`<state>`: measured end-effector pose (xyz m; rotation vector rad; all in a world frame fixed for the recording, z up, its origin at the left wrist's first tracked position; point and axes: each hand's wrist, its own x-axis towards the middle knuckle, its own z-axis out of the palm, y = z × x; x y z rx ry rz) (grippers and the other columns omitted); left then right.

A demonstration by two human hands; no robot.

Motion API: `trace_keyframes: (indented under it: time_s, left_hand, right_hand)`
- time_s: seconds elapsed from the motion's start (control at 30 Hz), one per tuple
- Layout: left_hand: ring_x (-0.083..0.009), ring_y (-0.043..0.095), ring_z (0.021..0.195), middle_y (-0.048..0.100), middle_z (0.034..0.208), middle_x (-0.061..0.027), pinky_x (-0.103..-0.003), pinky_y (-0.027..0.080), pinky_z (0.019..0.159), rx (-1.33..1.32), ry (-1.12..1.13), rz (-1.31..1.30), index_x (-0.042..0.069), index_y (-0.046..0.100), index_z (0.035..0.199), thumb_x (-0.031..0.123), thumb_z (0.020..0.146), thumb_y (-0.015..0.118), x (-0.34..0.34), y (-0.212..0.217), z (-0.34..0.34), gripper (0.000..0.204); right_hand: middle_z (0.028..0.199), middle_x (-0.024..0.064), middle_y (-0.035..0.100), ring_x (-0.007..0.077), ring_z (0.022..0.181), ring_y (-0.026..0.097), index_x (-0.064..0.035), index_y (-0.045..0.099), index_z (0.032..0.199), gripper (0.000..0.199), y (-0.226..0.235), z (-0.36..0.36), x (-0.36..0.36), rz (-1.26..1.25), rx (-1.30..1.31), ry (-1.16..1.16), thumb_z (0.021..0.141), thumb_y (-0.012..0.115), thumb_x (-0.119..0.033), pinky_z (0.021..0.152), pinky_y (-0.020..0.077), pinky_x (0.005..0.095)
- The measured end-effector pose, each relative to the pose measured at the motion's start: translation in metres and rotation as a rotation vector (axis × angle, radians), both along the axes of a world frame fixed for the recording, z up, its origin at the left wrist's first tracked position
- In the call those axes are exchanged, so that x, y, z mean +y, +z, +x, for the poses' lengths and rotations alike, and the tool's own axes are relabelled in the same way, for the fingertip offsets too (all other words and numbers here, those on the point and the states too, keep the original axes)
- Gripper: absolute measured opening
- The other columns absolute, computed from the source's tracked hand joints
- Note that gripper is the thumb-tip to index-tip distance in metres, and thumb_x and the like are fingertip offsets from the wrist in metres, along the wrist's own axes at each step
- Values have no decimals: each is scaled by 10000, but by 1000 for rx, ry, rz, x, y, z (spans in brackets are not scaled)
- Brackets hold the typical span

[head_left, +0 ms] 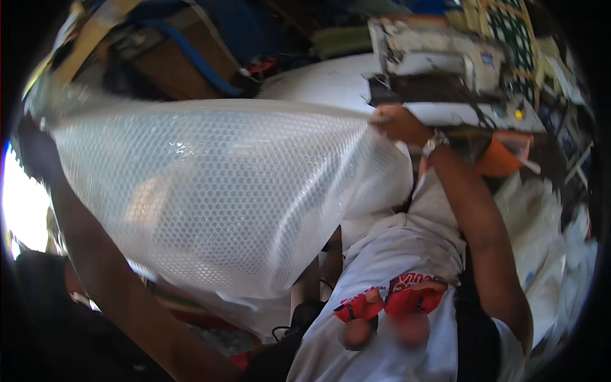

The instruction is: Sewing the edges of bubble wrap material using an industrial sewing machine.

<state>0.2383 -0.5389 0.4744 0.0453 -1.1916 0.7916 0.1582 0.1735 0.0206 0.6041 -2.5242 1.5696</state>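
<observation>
A large translucent sheet of bubble wrap (216,191) is stretched between my two hands. My right hand (400,124), with a metal watch (435,143) on its wrist, is closed on the sheet's upper right edge, where the plastic gathers into folds. At the far left my left hand (39,149) is closed at the sheet's other side; it is dark and blurred, so its single fingers are hard to make out. The sheet sags between the hands, and its lower part hangs in front of my body. Some of what lies behind it shows through faintly.
Beyond my right hand a worn sewing machine (445,57) stands on a white tabletop (318,83). An orange object (506,154) is beside my right forearm. Crumpled whitish plastic (531,216) lies at the right. A blue strip (191,54) and a brown panel (172,57) are at the back left.
</observation>
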Motion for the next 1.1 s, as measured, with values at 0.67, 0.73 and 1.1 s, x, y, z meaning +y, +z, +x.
trace_keyframes:
  time_s: [0.67, 0.73, 1.1]
  left_hand:
    - [-369, 691, 974, 713, 1034, -145, -502, 565, 781, -1394, -904, 328, 148, 642, 1101, 335, 967, 645, 533, -407, -437, 231]
    - [-378, 689, 975, 716, 1041, -147, -510, 557, 801, -1495, -878, 377, 137, 640, 1102, 320, 970, 637, 536, -428, -459, 226]
    - [-404, 708, 954, 735, 1002, -207, -458, 549, 816, -1423, -1156, 1001, 56, 634, 1101, 275, 999, 655, 470, -445, -521, 243]
  right_hand:
    - [1030, 153, 716, 279, 905, 710, -19, 684, 1105, 318, -26, 141, 141, 233, -325, -656, 842, 788, -163, 755, 572, 384]
    - [1017, 135, 710, 248, 888, 698, -11, 683, 1103, 291, -15, 125, 134, 209, -314, -718, 854, 773, -133, 755, 564, 364]
    - [1132, 155, 703, 299, 1008, 692, -3, 620, 1261, 398, 64, -115, 19, 219, -10, -537, 921, 741, -171, 879, 549, 390]
